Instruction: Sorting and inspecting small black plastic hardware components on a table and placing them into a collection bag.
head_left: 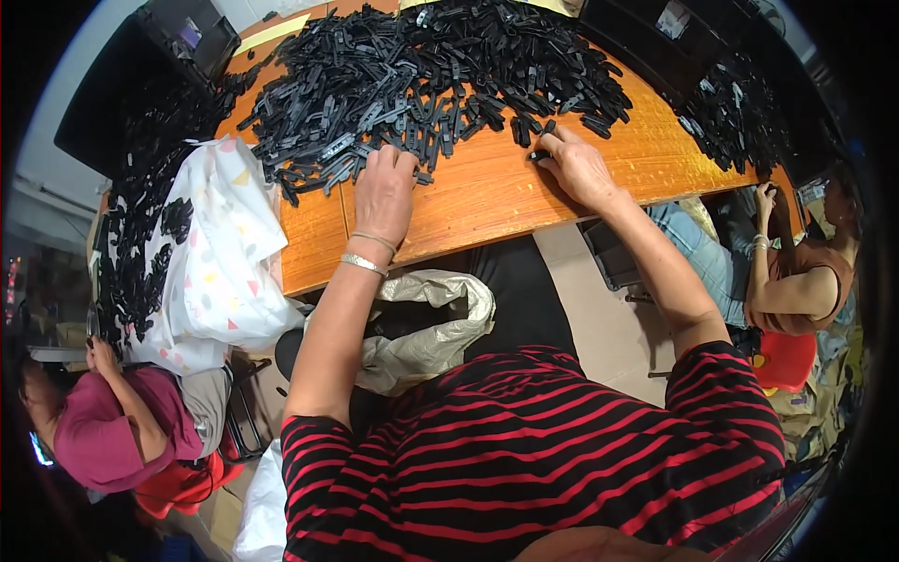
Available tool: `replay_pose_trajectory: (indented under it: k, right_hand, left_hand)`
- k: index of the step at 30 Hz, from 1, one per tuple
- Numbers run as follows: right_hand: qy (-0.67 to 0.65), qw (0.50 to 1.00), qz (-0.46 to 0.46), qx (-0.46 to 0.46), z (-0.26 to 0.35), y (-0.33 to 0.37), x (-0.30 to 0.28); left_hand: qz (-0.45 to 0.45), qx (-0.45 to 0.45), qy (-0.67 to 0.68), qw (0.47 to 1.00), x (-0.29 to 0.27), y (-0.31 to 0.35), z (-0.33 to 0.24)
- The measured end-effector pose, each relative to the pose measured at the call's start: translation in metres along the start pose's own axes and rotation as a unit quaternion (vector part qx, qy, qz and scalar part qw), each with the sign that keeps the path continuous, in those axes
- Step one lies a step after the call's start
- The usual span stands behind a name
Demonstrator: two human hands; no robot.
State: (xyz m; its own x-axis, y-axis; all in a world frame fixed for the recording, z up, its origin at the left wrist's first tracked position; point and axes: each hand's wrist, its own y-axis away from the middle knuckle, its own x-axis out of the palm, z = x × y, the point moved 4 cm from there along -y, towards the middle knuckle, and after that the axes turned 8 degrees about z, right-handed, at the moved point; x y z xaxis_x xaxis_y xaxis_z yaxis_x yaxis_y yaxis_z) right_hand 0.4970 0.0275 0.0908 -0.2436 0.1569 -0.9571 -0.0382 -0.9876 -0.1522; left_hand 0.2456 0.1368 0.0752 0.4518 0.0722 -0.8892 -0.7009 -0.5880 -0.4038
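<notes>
A heap of small, narrow black plastic pieces (pixel 356 89) covers the far part of the wooden table. My left hand (pixel 382 197) is at the heap's near edge, fingers curled downward and close together. Its thumb and whatever is under the fingertips are hidden; one black piece (pixel 423 178) pokes out just right of it. Farther right, my right hand (pixel 579 170) pinches a short black plastic piece (pixel 539 155) between thumb and fingers, just above the tabletop. Another dark piece lies by its fingertips.
The wooden table (pixel 468 211) curves toward me. An open pale sack (pixel 478 300) sits at my lap. A white patterned plastic sheet (pixel 225 253) hangs at the left. Dark crates (pixel 192 42) stand at the back. One person (pixel 122 421) works at left, another (pixel 796 290) at right.
</notes>
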Motion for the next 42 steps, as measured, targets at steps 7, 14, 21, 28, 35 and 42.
replay_pose_trajectory:
  k: [7,14,21,28,35,42]
  right_hand:
    - [-0.192,0.978,0.040,-0.064,0.044,0.003,0.018]
    - [-0.333,0.938,-0.045,-0.086,0.102,-0.010,0.030]
    - [-0.340,0.935,-0.091,-0.043,0.131,-0.008,0.035]
    - [-0.432,0.899,-0.068,-0.019,0.127,-0.005,0.036]
    - [-0.479,0.876,-0.056,-0.004,0.132,-0.003,0.030]
    - [-0.451,0.889,-0.077,-0.029,0.135,0.001,0.023]
  left_hand:
    - [0.024,-0.010,-0.007,1.000,-0.007,0.008,0.003]
    - [-0.020,-0.058,0.064,0.996,-0.013,0.024,-0.009]
    - [-0.071,-0.196,0.647,0.733,-0.001,0.047,-0.026]
    - [-0.018,-0.204,0.734,0.647,-0.014,0.060,-0.028]
    - [-0.003,-0.213,0.777,0.593,-0.018,0.061,-0.031]
    - [-0.023,-0.191,0.781,0.594,-0.021,0.059,-0.031]
